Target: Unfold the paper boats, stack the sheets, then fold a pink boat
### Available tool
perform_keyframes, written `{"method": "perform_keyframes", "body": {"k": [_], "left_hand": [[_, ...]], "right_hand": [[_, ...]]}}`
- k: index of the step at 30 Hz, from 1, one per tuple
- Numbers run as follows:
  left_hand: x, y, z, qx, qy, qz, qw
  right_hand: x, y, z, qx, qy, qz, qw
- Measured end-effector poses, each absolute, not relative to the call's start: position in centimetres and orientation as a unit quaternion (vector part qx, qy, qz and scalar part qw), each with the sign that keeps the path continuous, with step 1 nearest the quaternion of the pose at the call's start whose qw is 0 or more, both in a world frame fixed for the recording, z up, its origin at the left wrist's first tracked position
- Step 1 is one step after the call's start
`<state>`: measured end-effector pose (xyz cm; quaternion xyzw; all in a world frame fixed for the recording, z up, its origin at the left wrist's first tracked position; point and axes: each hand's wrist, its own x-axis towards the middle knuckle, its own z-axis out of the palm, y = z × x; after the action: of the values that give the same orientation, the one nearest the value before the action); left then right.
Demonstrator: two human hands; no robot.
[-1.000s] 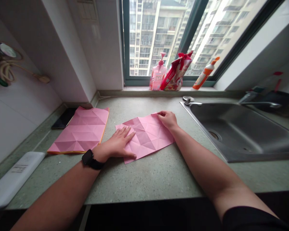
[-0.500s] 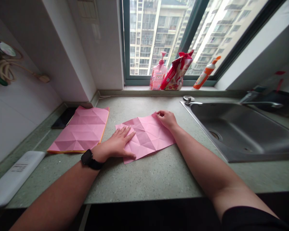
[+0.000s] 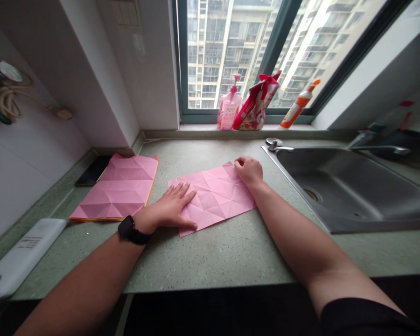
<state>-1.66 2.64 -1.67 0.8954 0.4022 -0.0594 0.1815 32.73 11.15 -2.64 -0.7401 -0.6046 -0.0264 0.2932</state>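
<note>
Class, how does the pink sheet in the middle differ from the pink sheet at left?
The middle sheet lies under the left hand; the left sheet has no hand on it. Orange edges show beneath the left sheet, while none show beneath the middle sheet. Both are pink and creased.

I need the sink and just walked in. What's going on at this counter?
A person's left hand lies spread on a creased pink sheet on the counter. The right hand is curled at that sheet's far right edge; whether the fingers grip it is hard to tell. Another creased pink page lies further left, and the sink is to the right.
</note>
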Motion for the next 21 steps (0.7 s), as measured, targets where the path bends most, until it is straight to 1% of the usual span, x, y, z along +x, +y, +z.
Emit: {"method": "perform_keyframes", "body": {"k": [2, 4, 7, 9, 11, 13, 21], "left_hand": [[-1.7, 2.5, -1.6, 0.896, 0.402, -0.054, 0.178], [-1.6, 2.4, -1.4, 0.897, 0.403, -0.051, 0.176], [-1.3, 2.1, -1.1, 0.894, 0.410, -0.056, 0.171], [-1.2, 2.1, -1.1, 0.892, 0.415, -0.059, 0.170], [-1.1, 2.0, -1.2, 0.892, 0.415, -0.057, 0.171], [-1.1, 2.1, -1.2, 0.891, 0.416, -0.059, 0.172], [-1.1, 2.2, -1.4, 0.887, 0.424, -0.065, 0.172]], "right_hand": [[32.1, 10.4, -2.0, -0.702, -0.635, -0.062, 0.315], [30.5, 9.1, -1.8, -0.626, -0.708, -0.068, 0.320], [26.8, 6.7, -2.8, -0.475, -0.842, -0.012, 0.255], [24.5, 5.3, -4.3, -0.418, -0.887, 0.021, 0.195], [23.1, 4.6, -5.6, -0.416, -0.898, 0.047, 0.139], [22.9, 4.7, -6.4, -0.442, -0.889, 0.059, 0.106], [30.0, 7.1, -6.3, -0.604, -0.790, 0.035, 0.103]]}}
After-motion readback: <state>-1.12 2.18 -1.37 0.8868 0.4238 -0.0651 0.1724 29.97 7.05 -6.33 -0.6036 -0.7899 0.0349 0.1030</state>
